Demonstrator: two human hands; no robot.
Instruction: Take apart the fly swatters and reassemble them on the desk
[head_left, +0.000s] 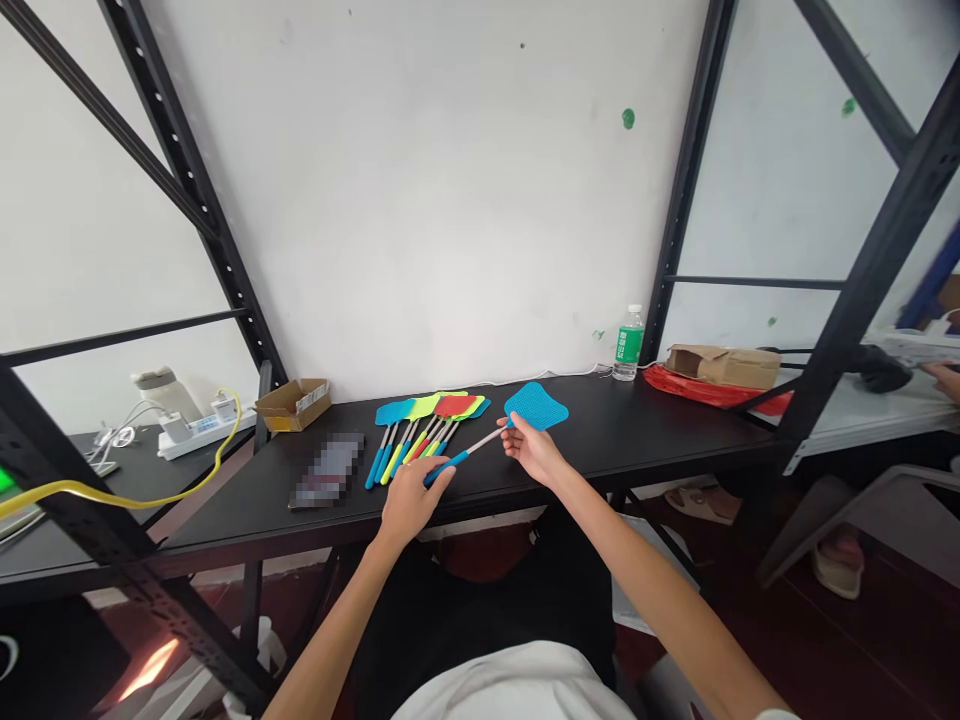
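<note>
A blue fly swatter point(537, 406) with a metal shaft is held at a slant above the front of the black table point(600, 440). Its blue handle is gripped by my left hand point(409, 497). Where the shaft meets the mesh head, the fingers of my right hand point(534, 450) are closed round it. To the left, several fly swatters point(454, 406) in blue, yellow-green and red lie side by side, heads toward the wall and handles toward me. My left hand partly covers some of these handles.
On the left are a pixelated flat object point(328, 470), an open cardboard box point(293, 404) and a white power strip point(206, 432). A water bottle point(628, 343), a brown carton point(724, 366) and red plastic point(690, 387) stand back right. Black metal posts point(690, 170) frame the table.
</note>
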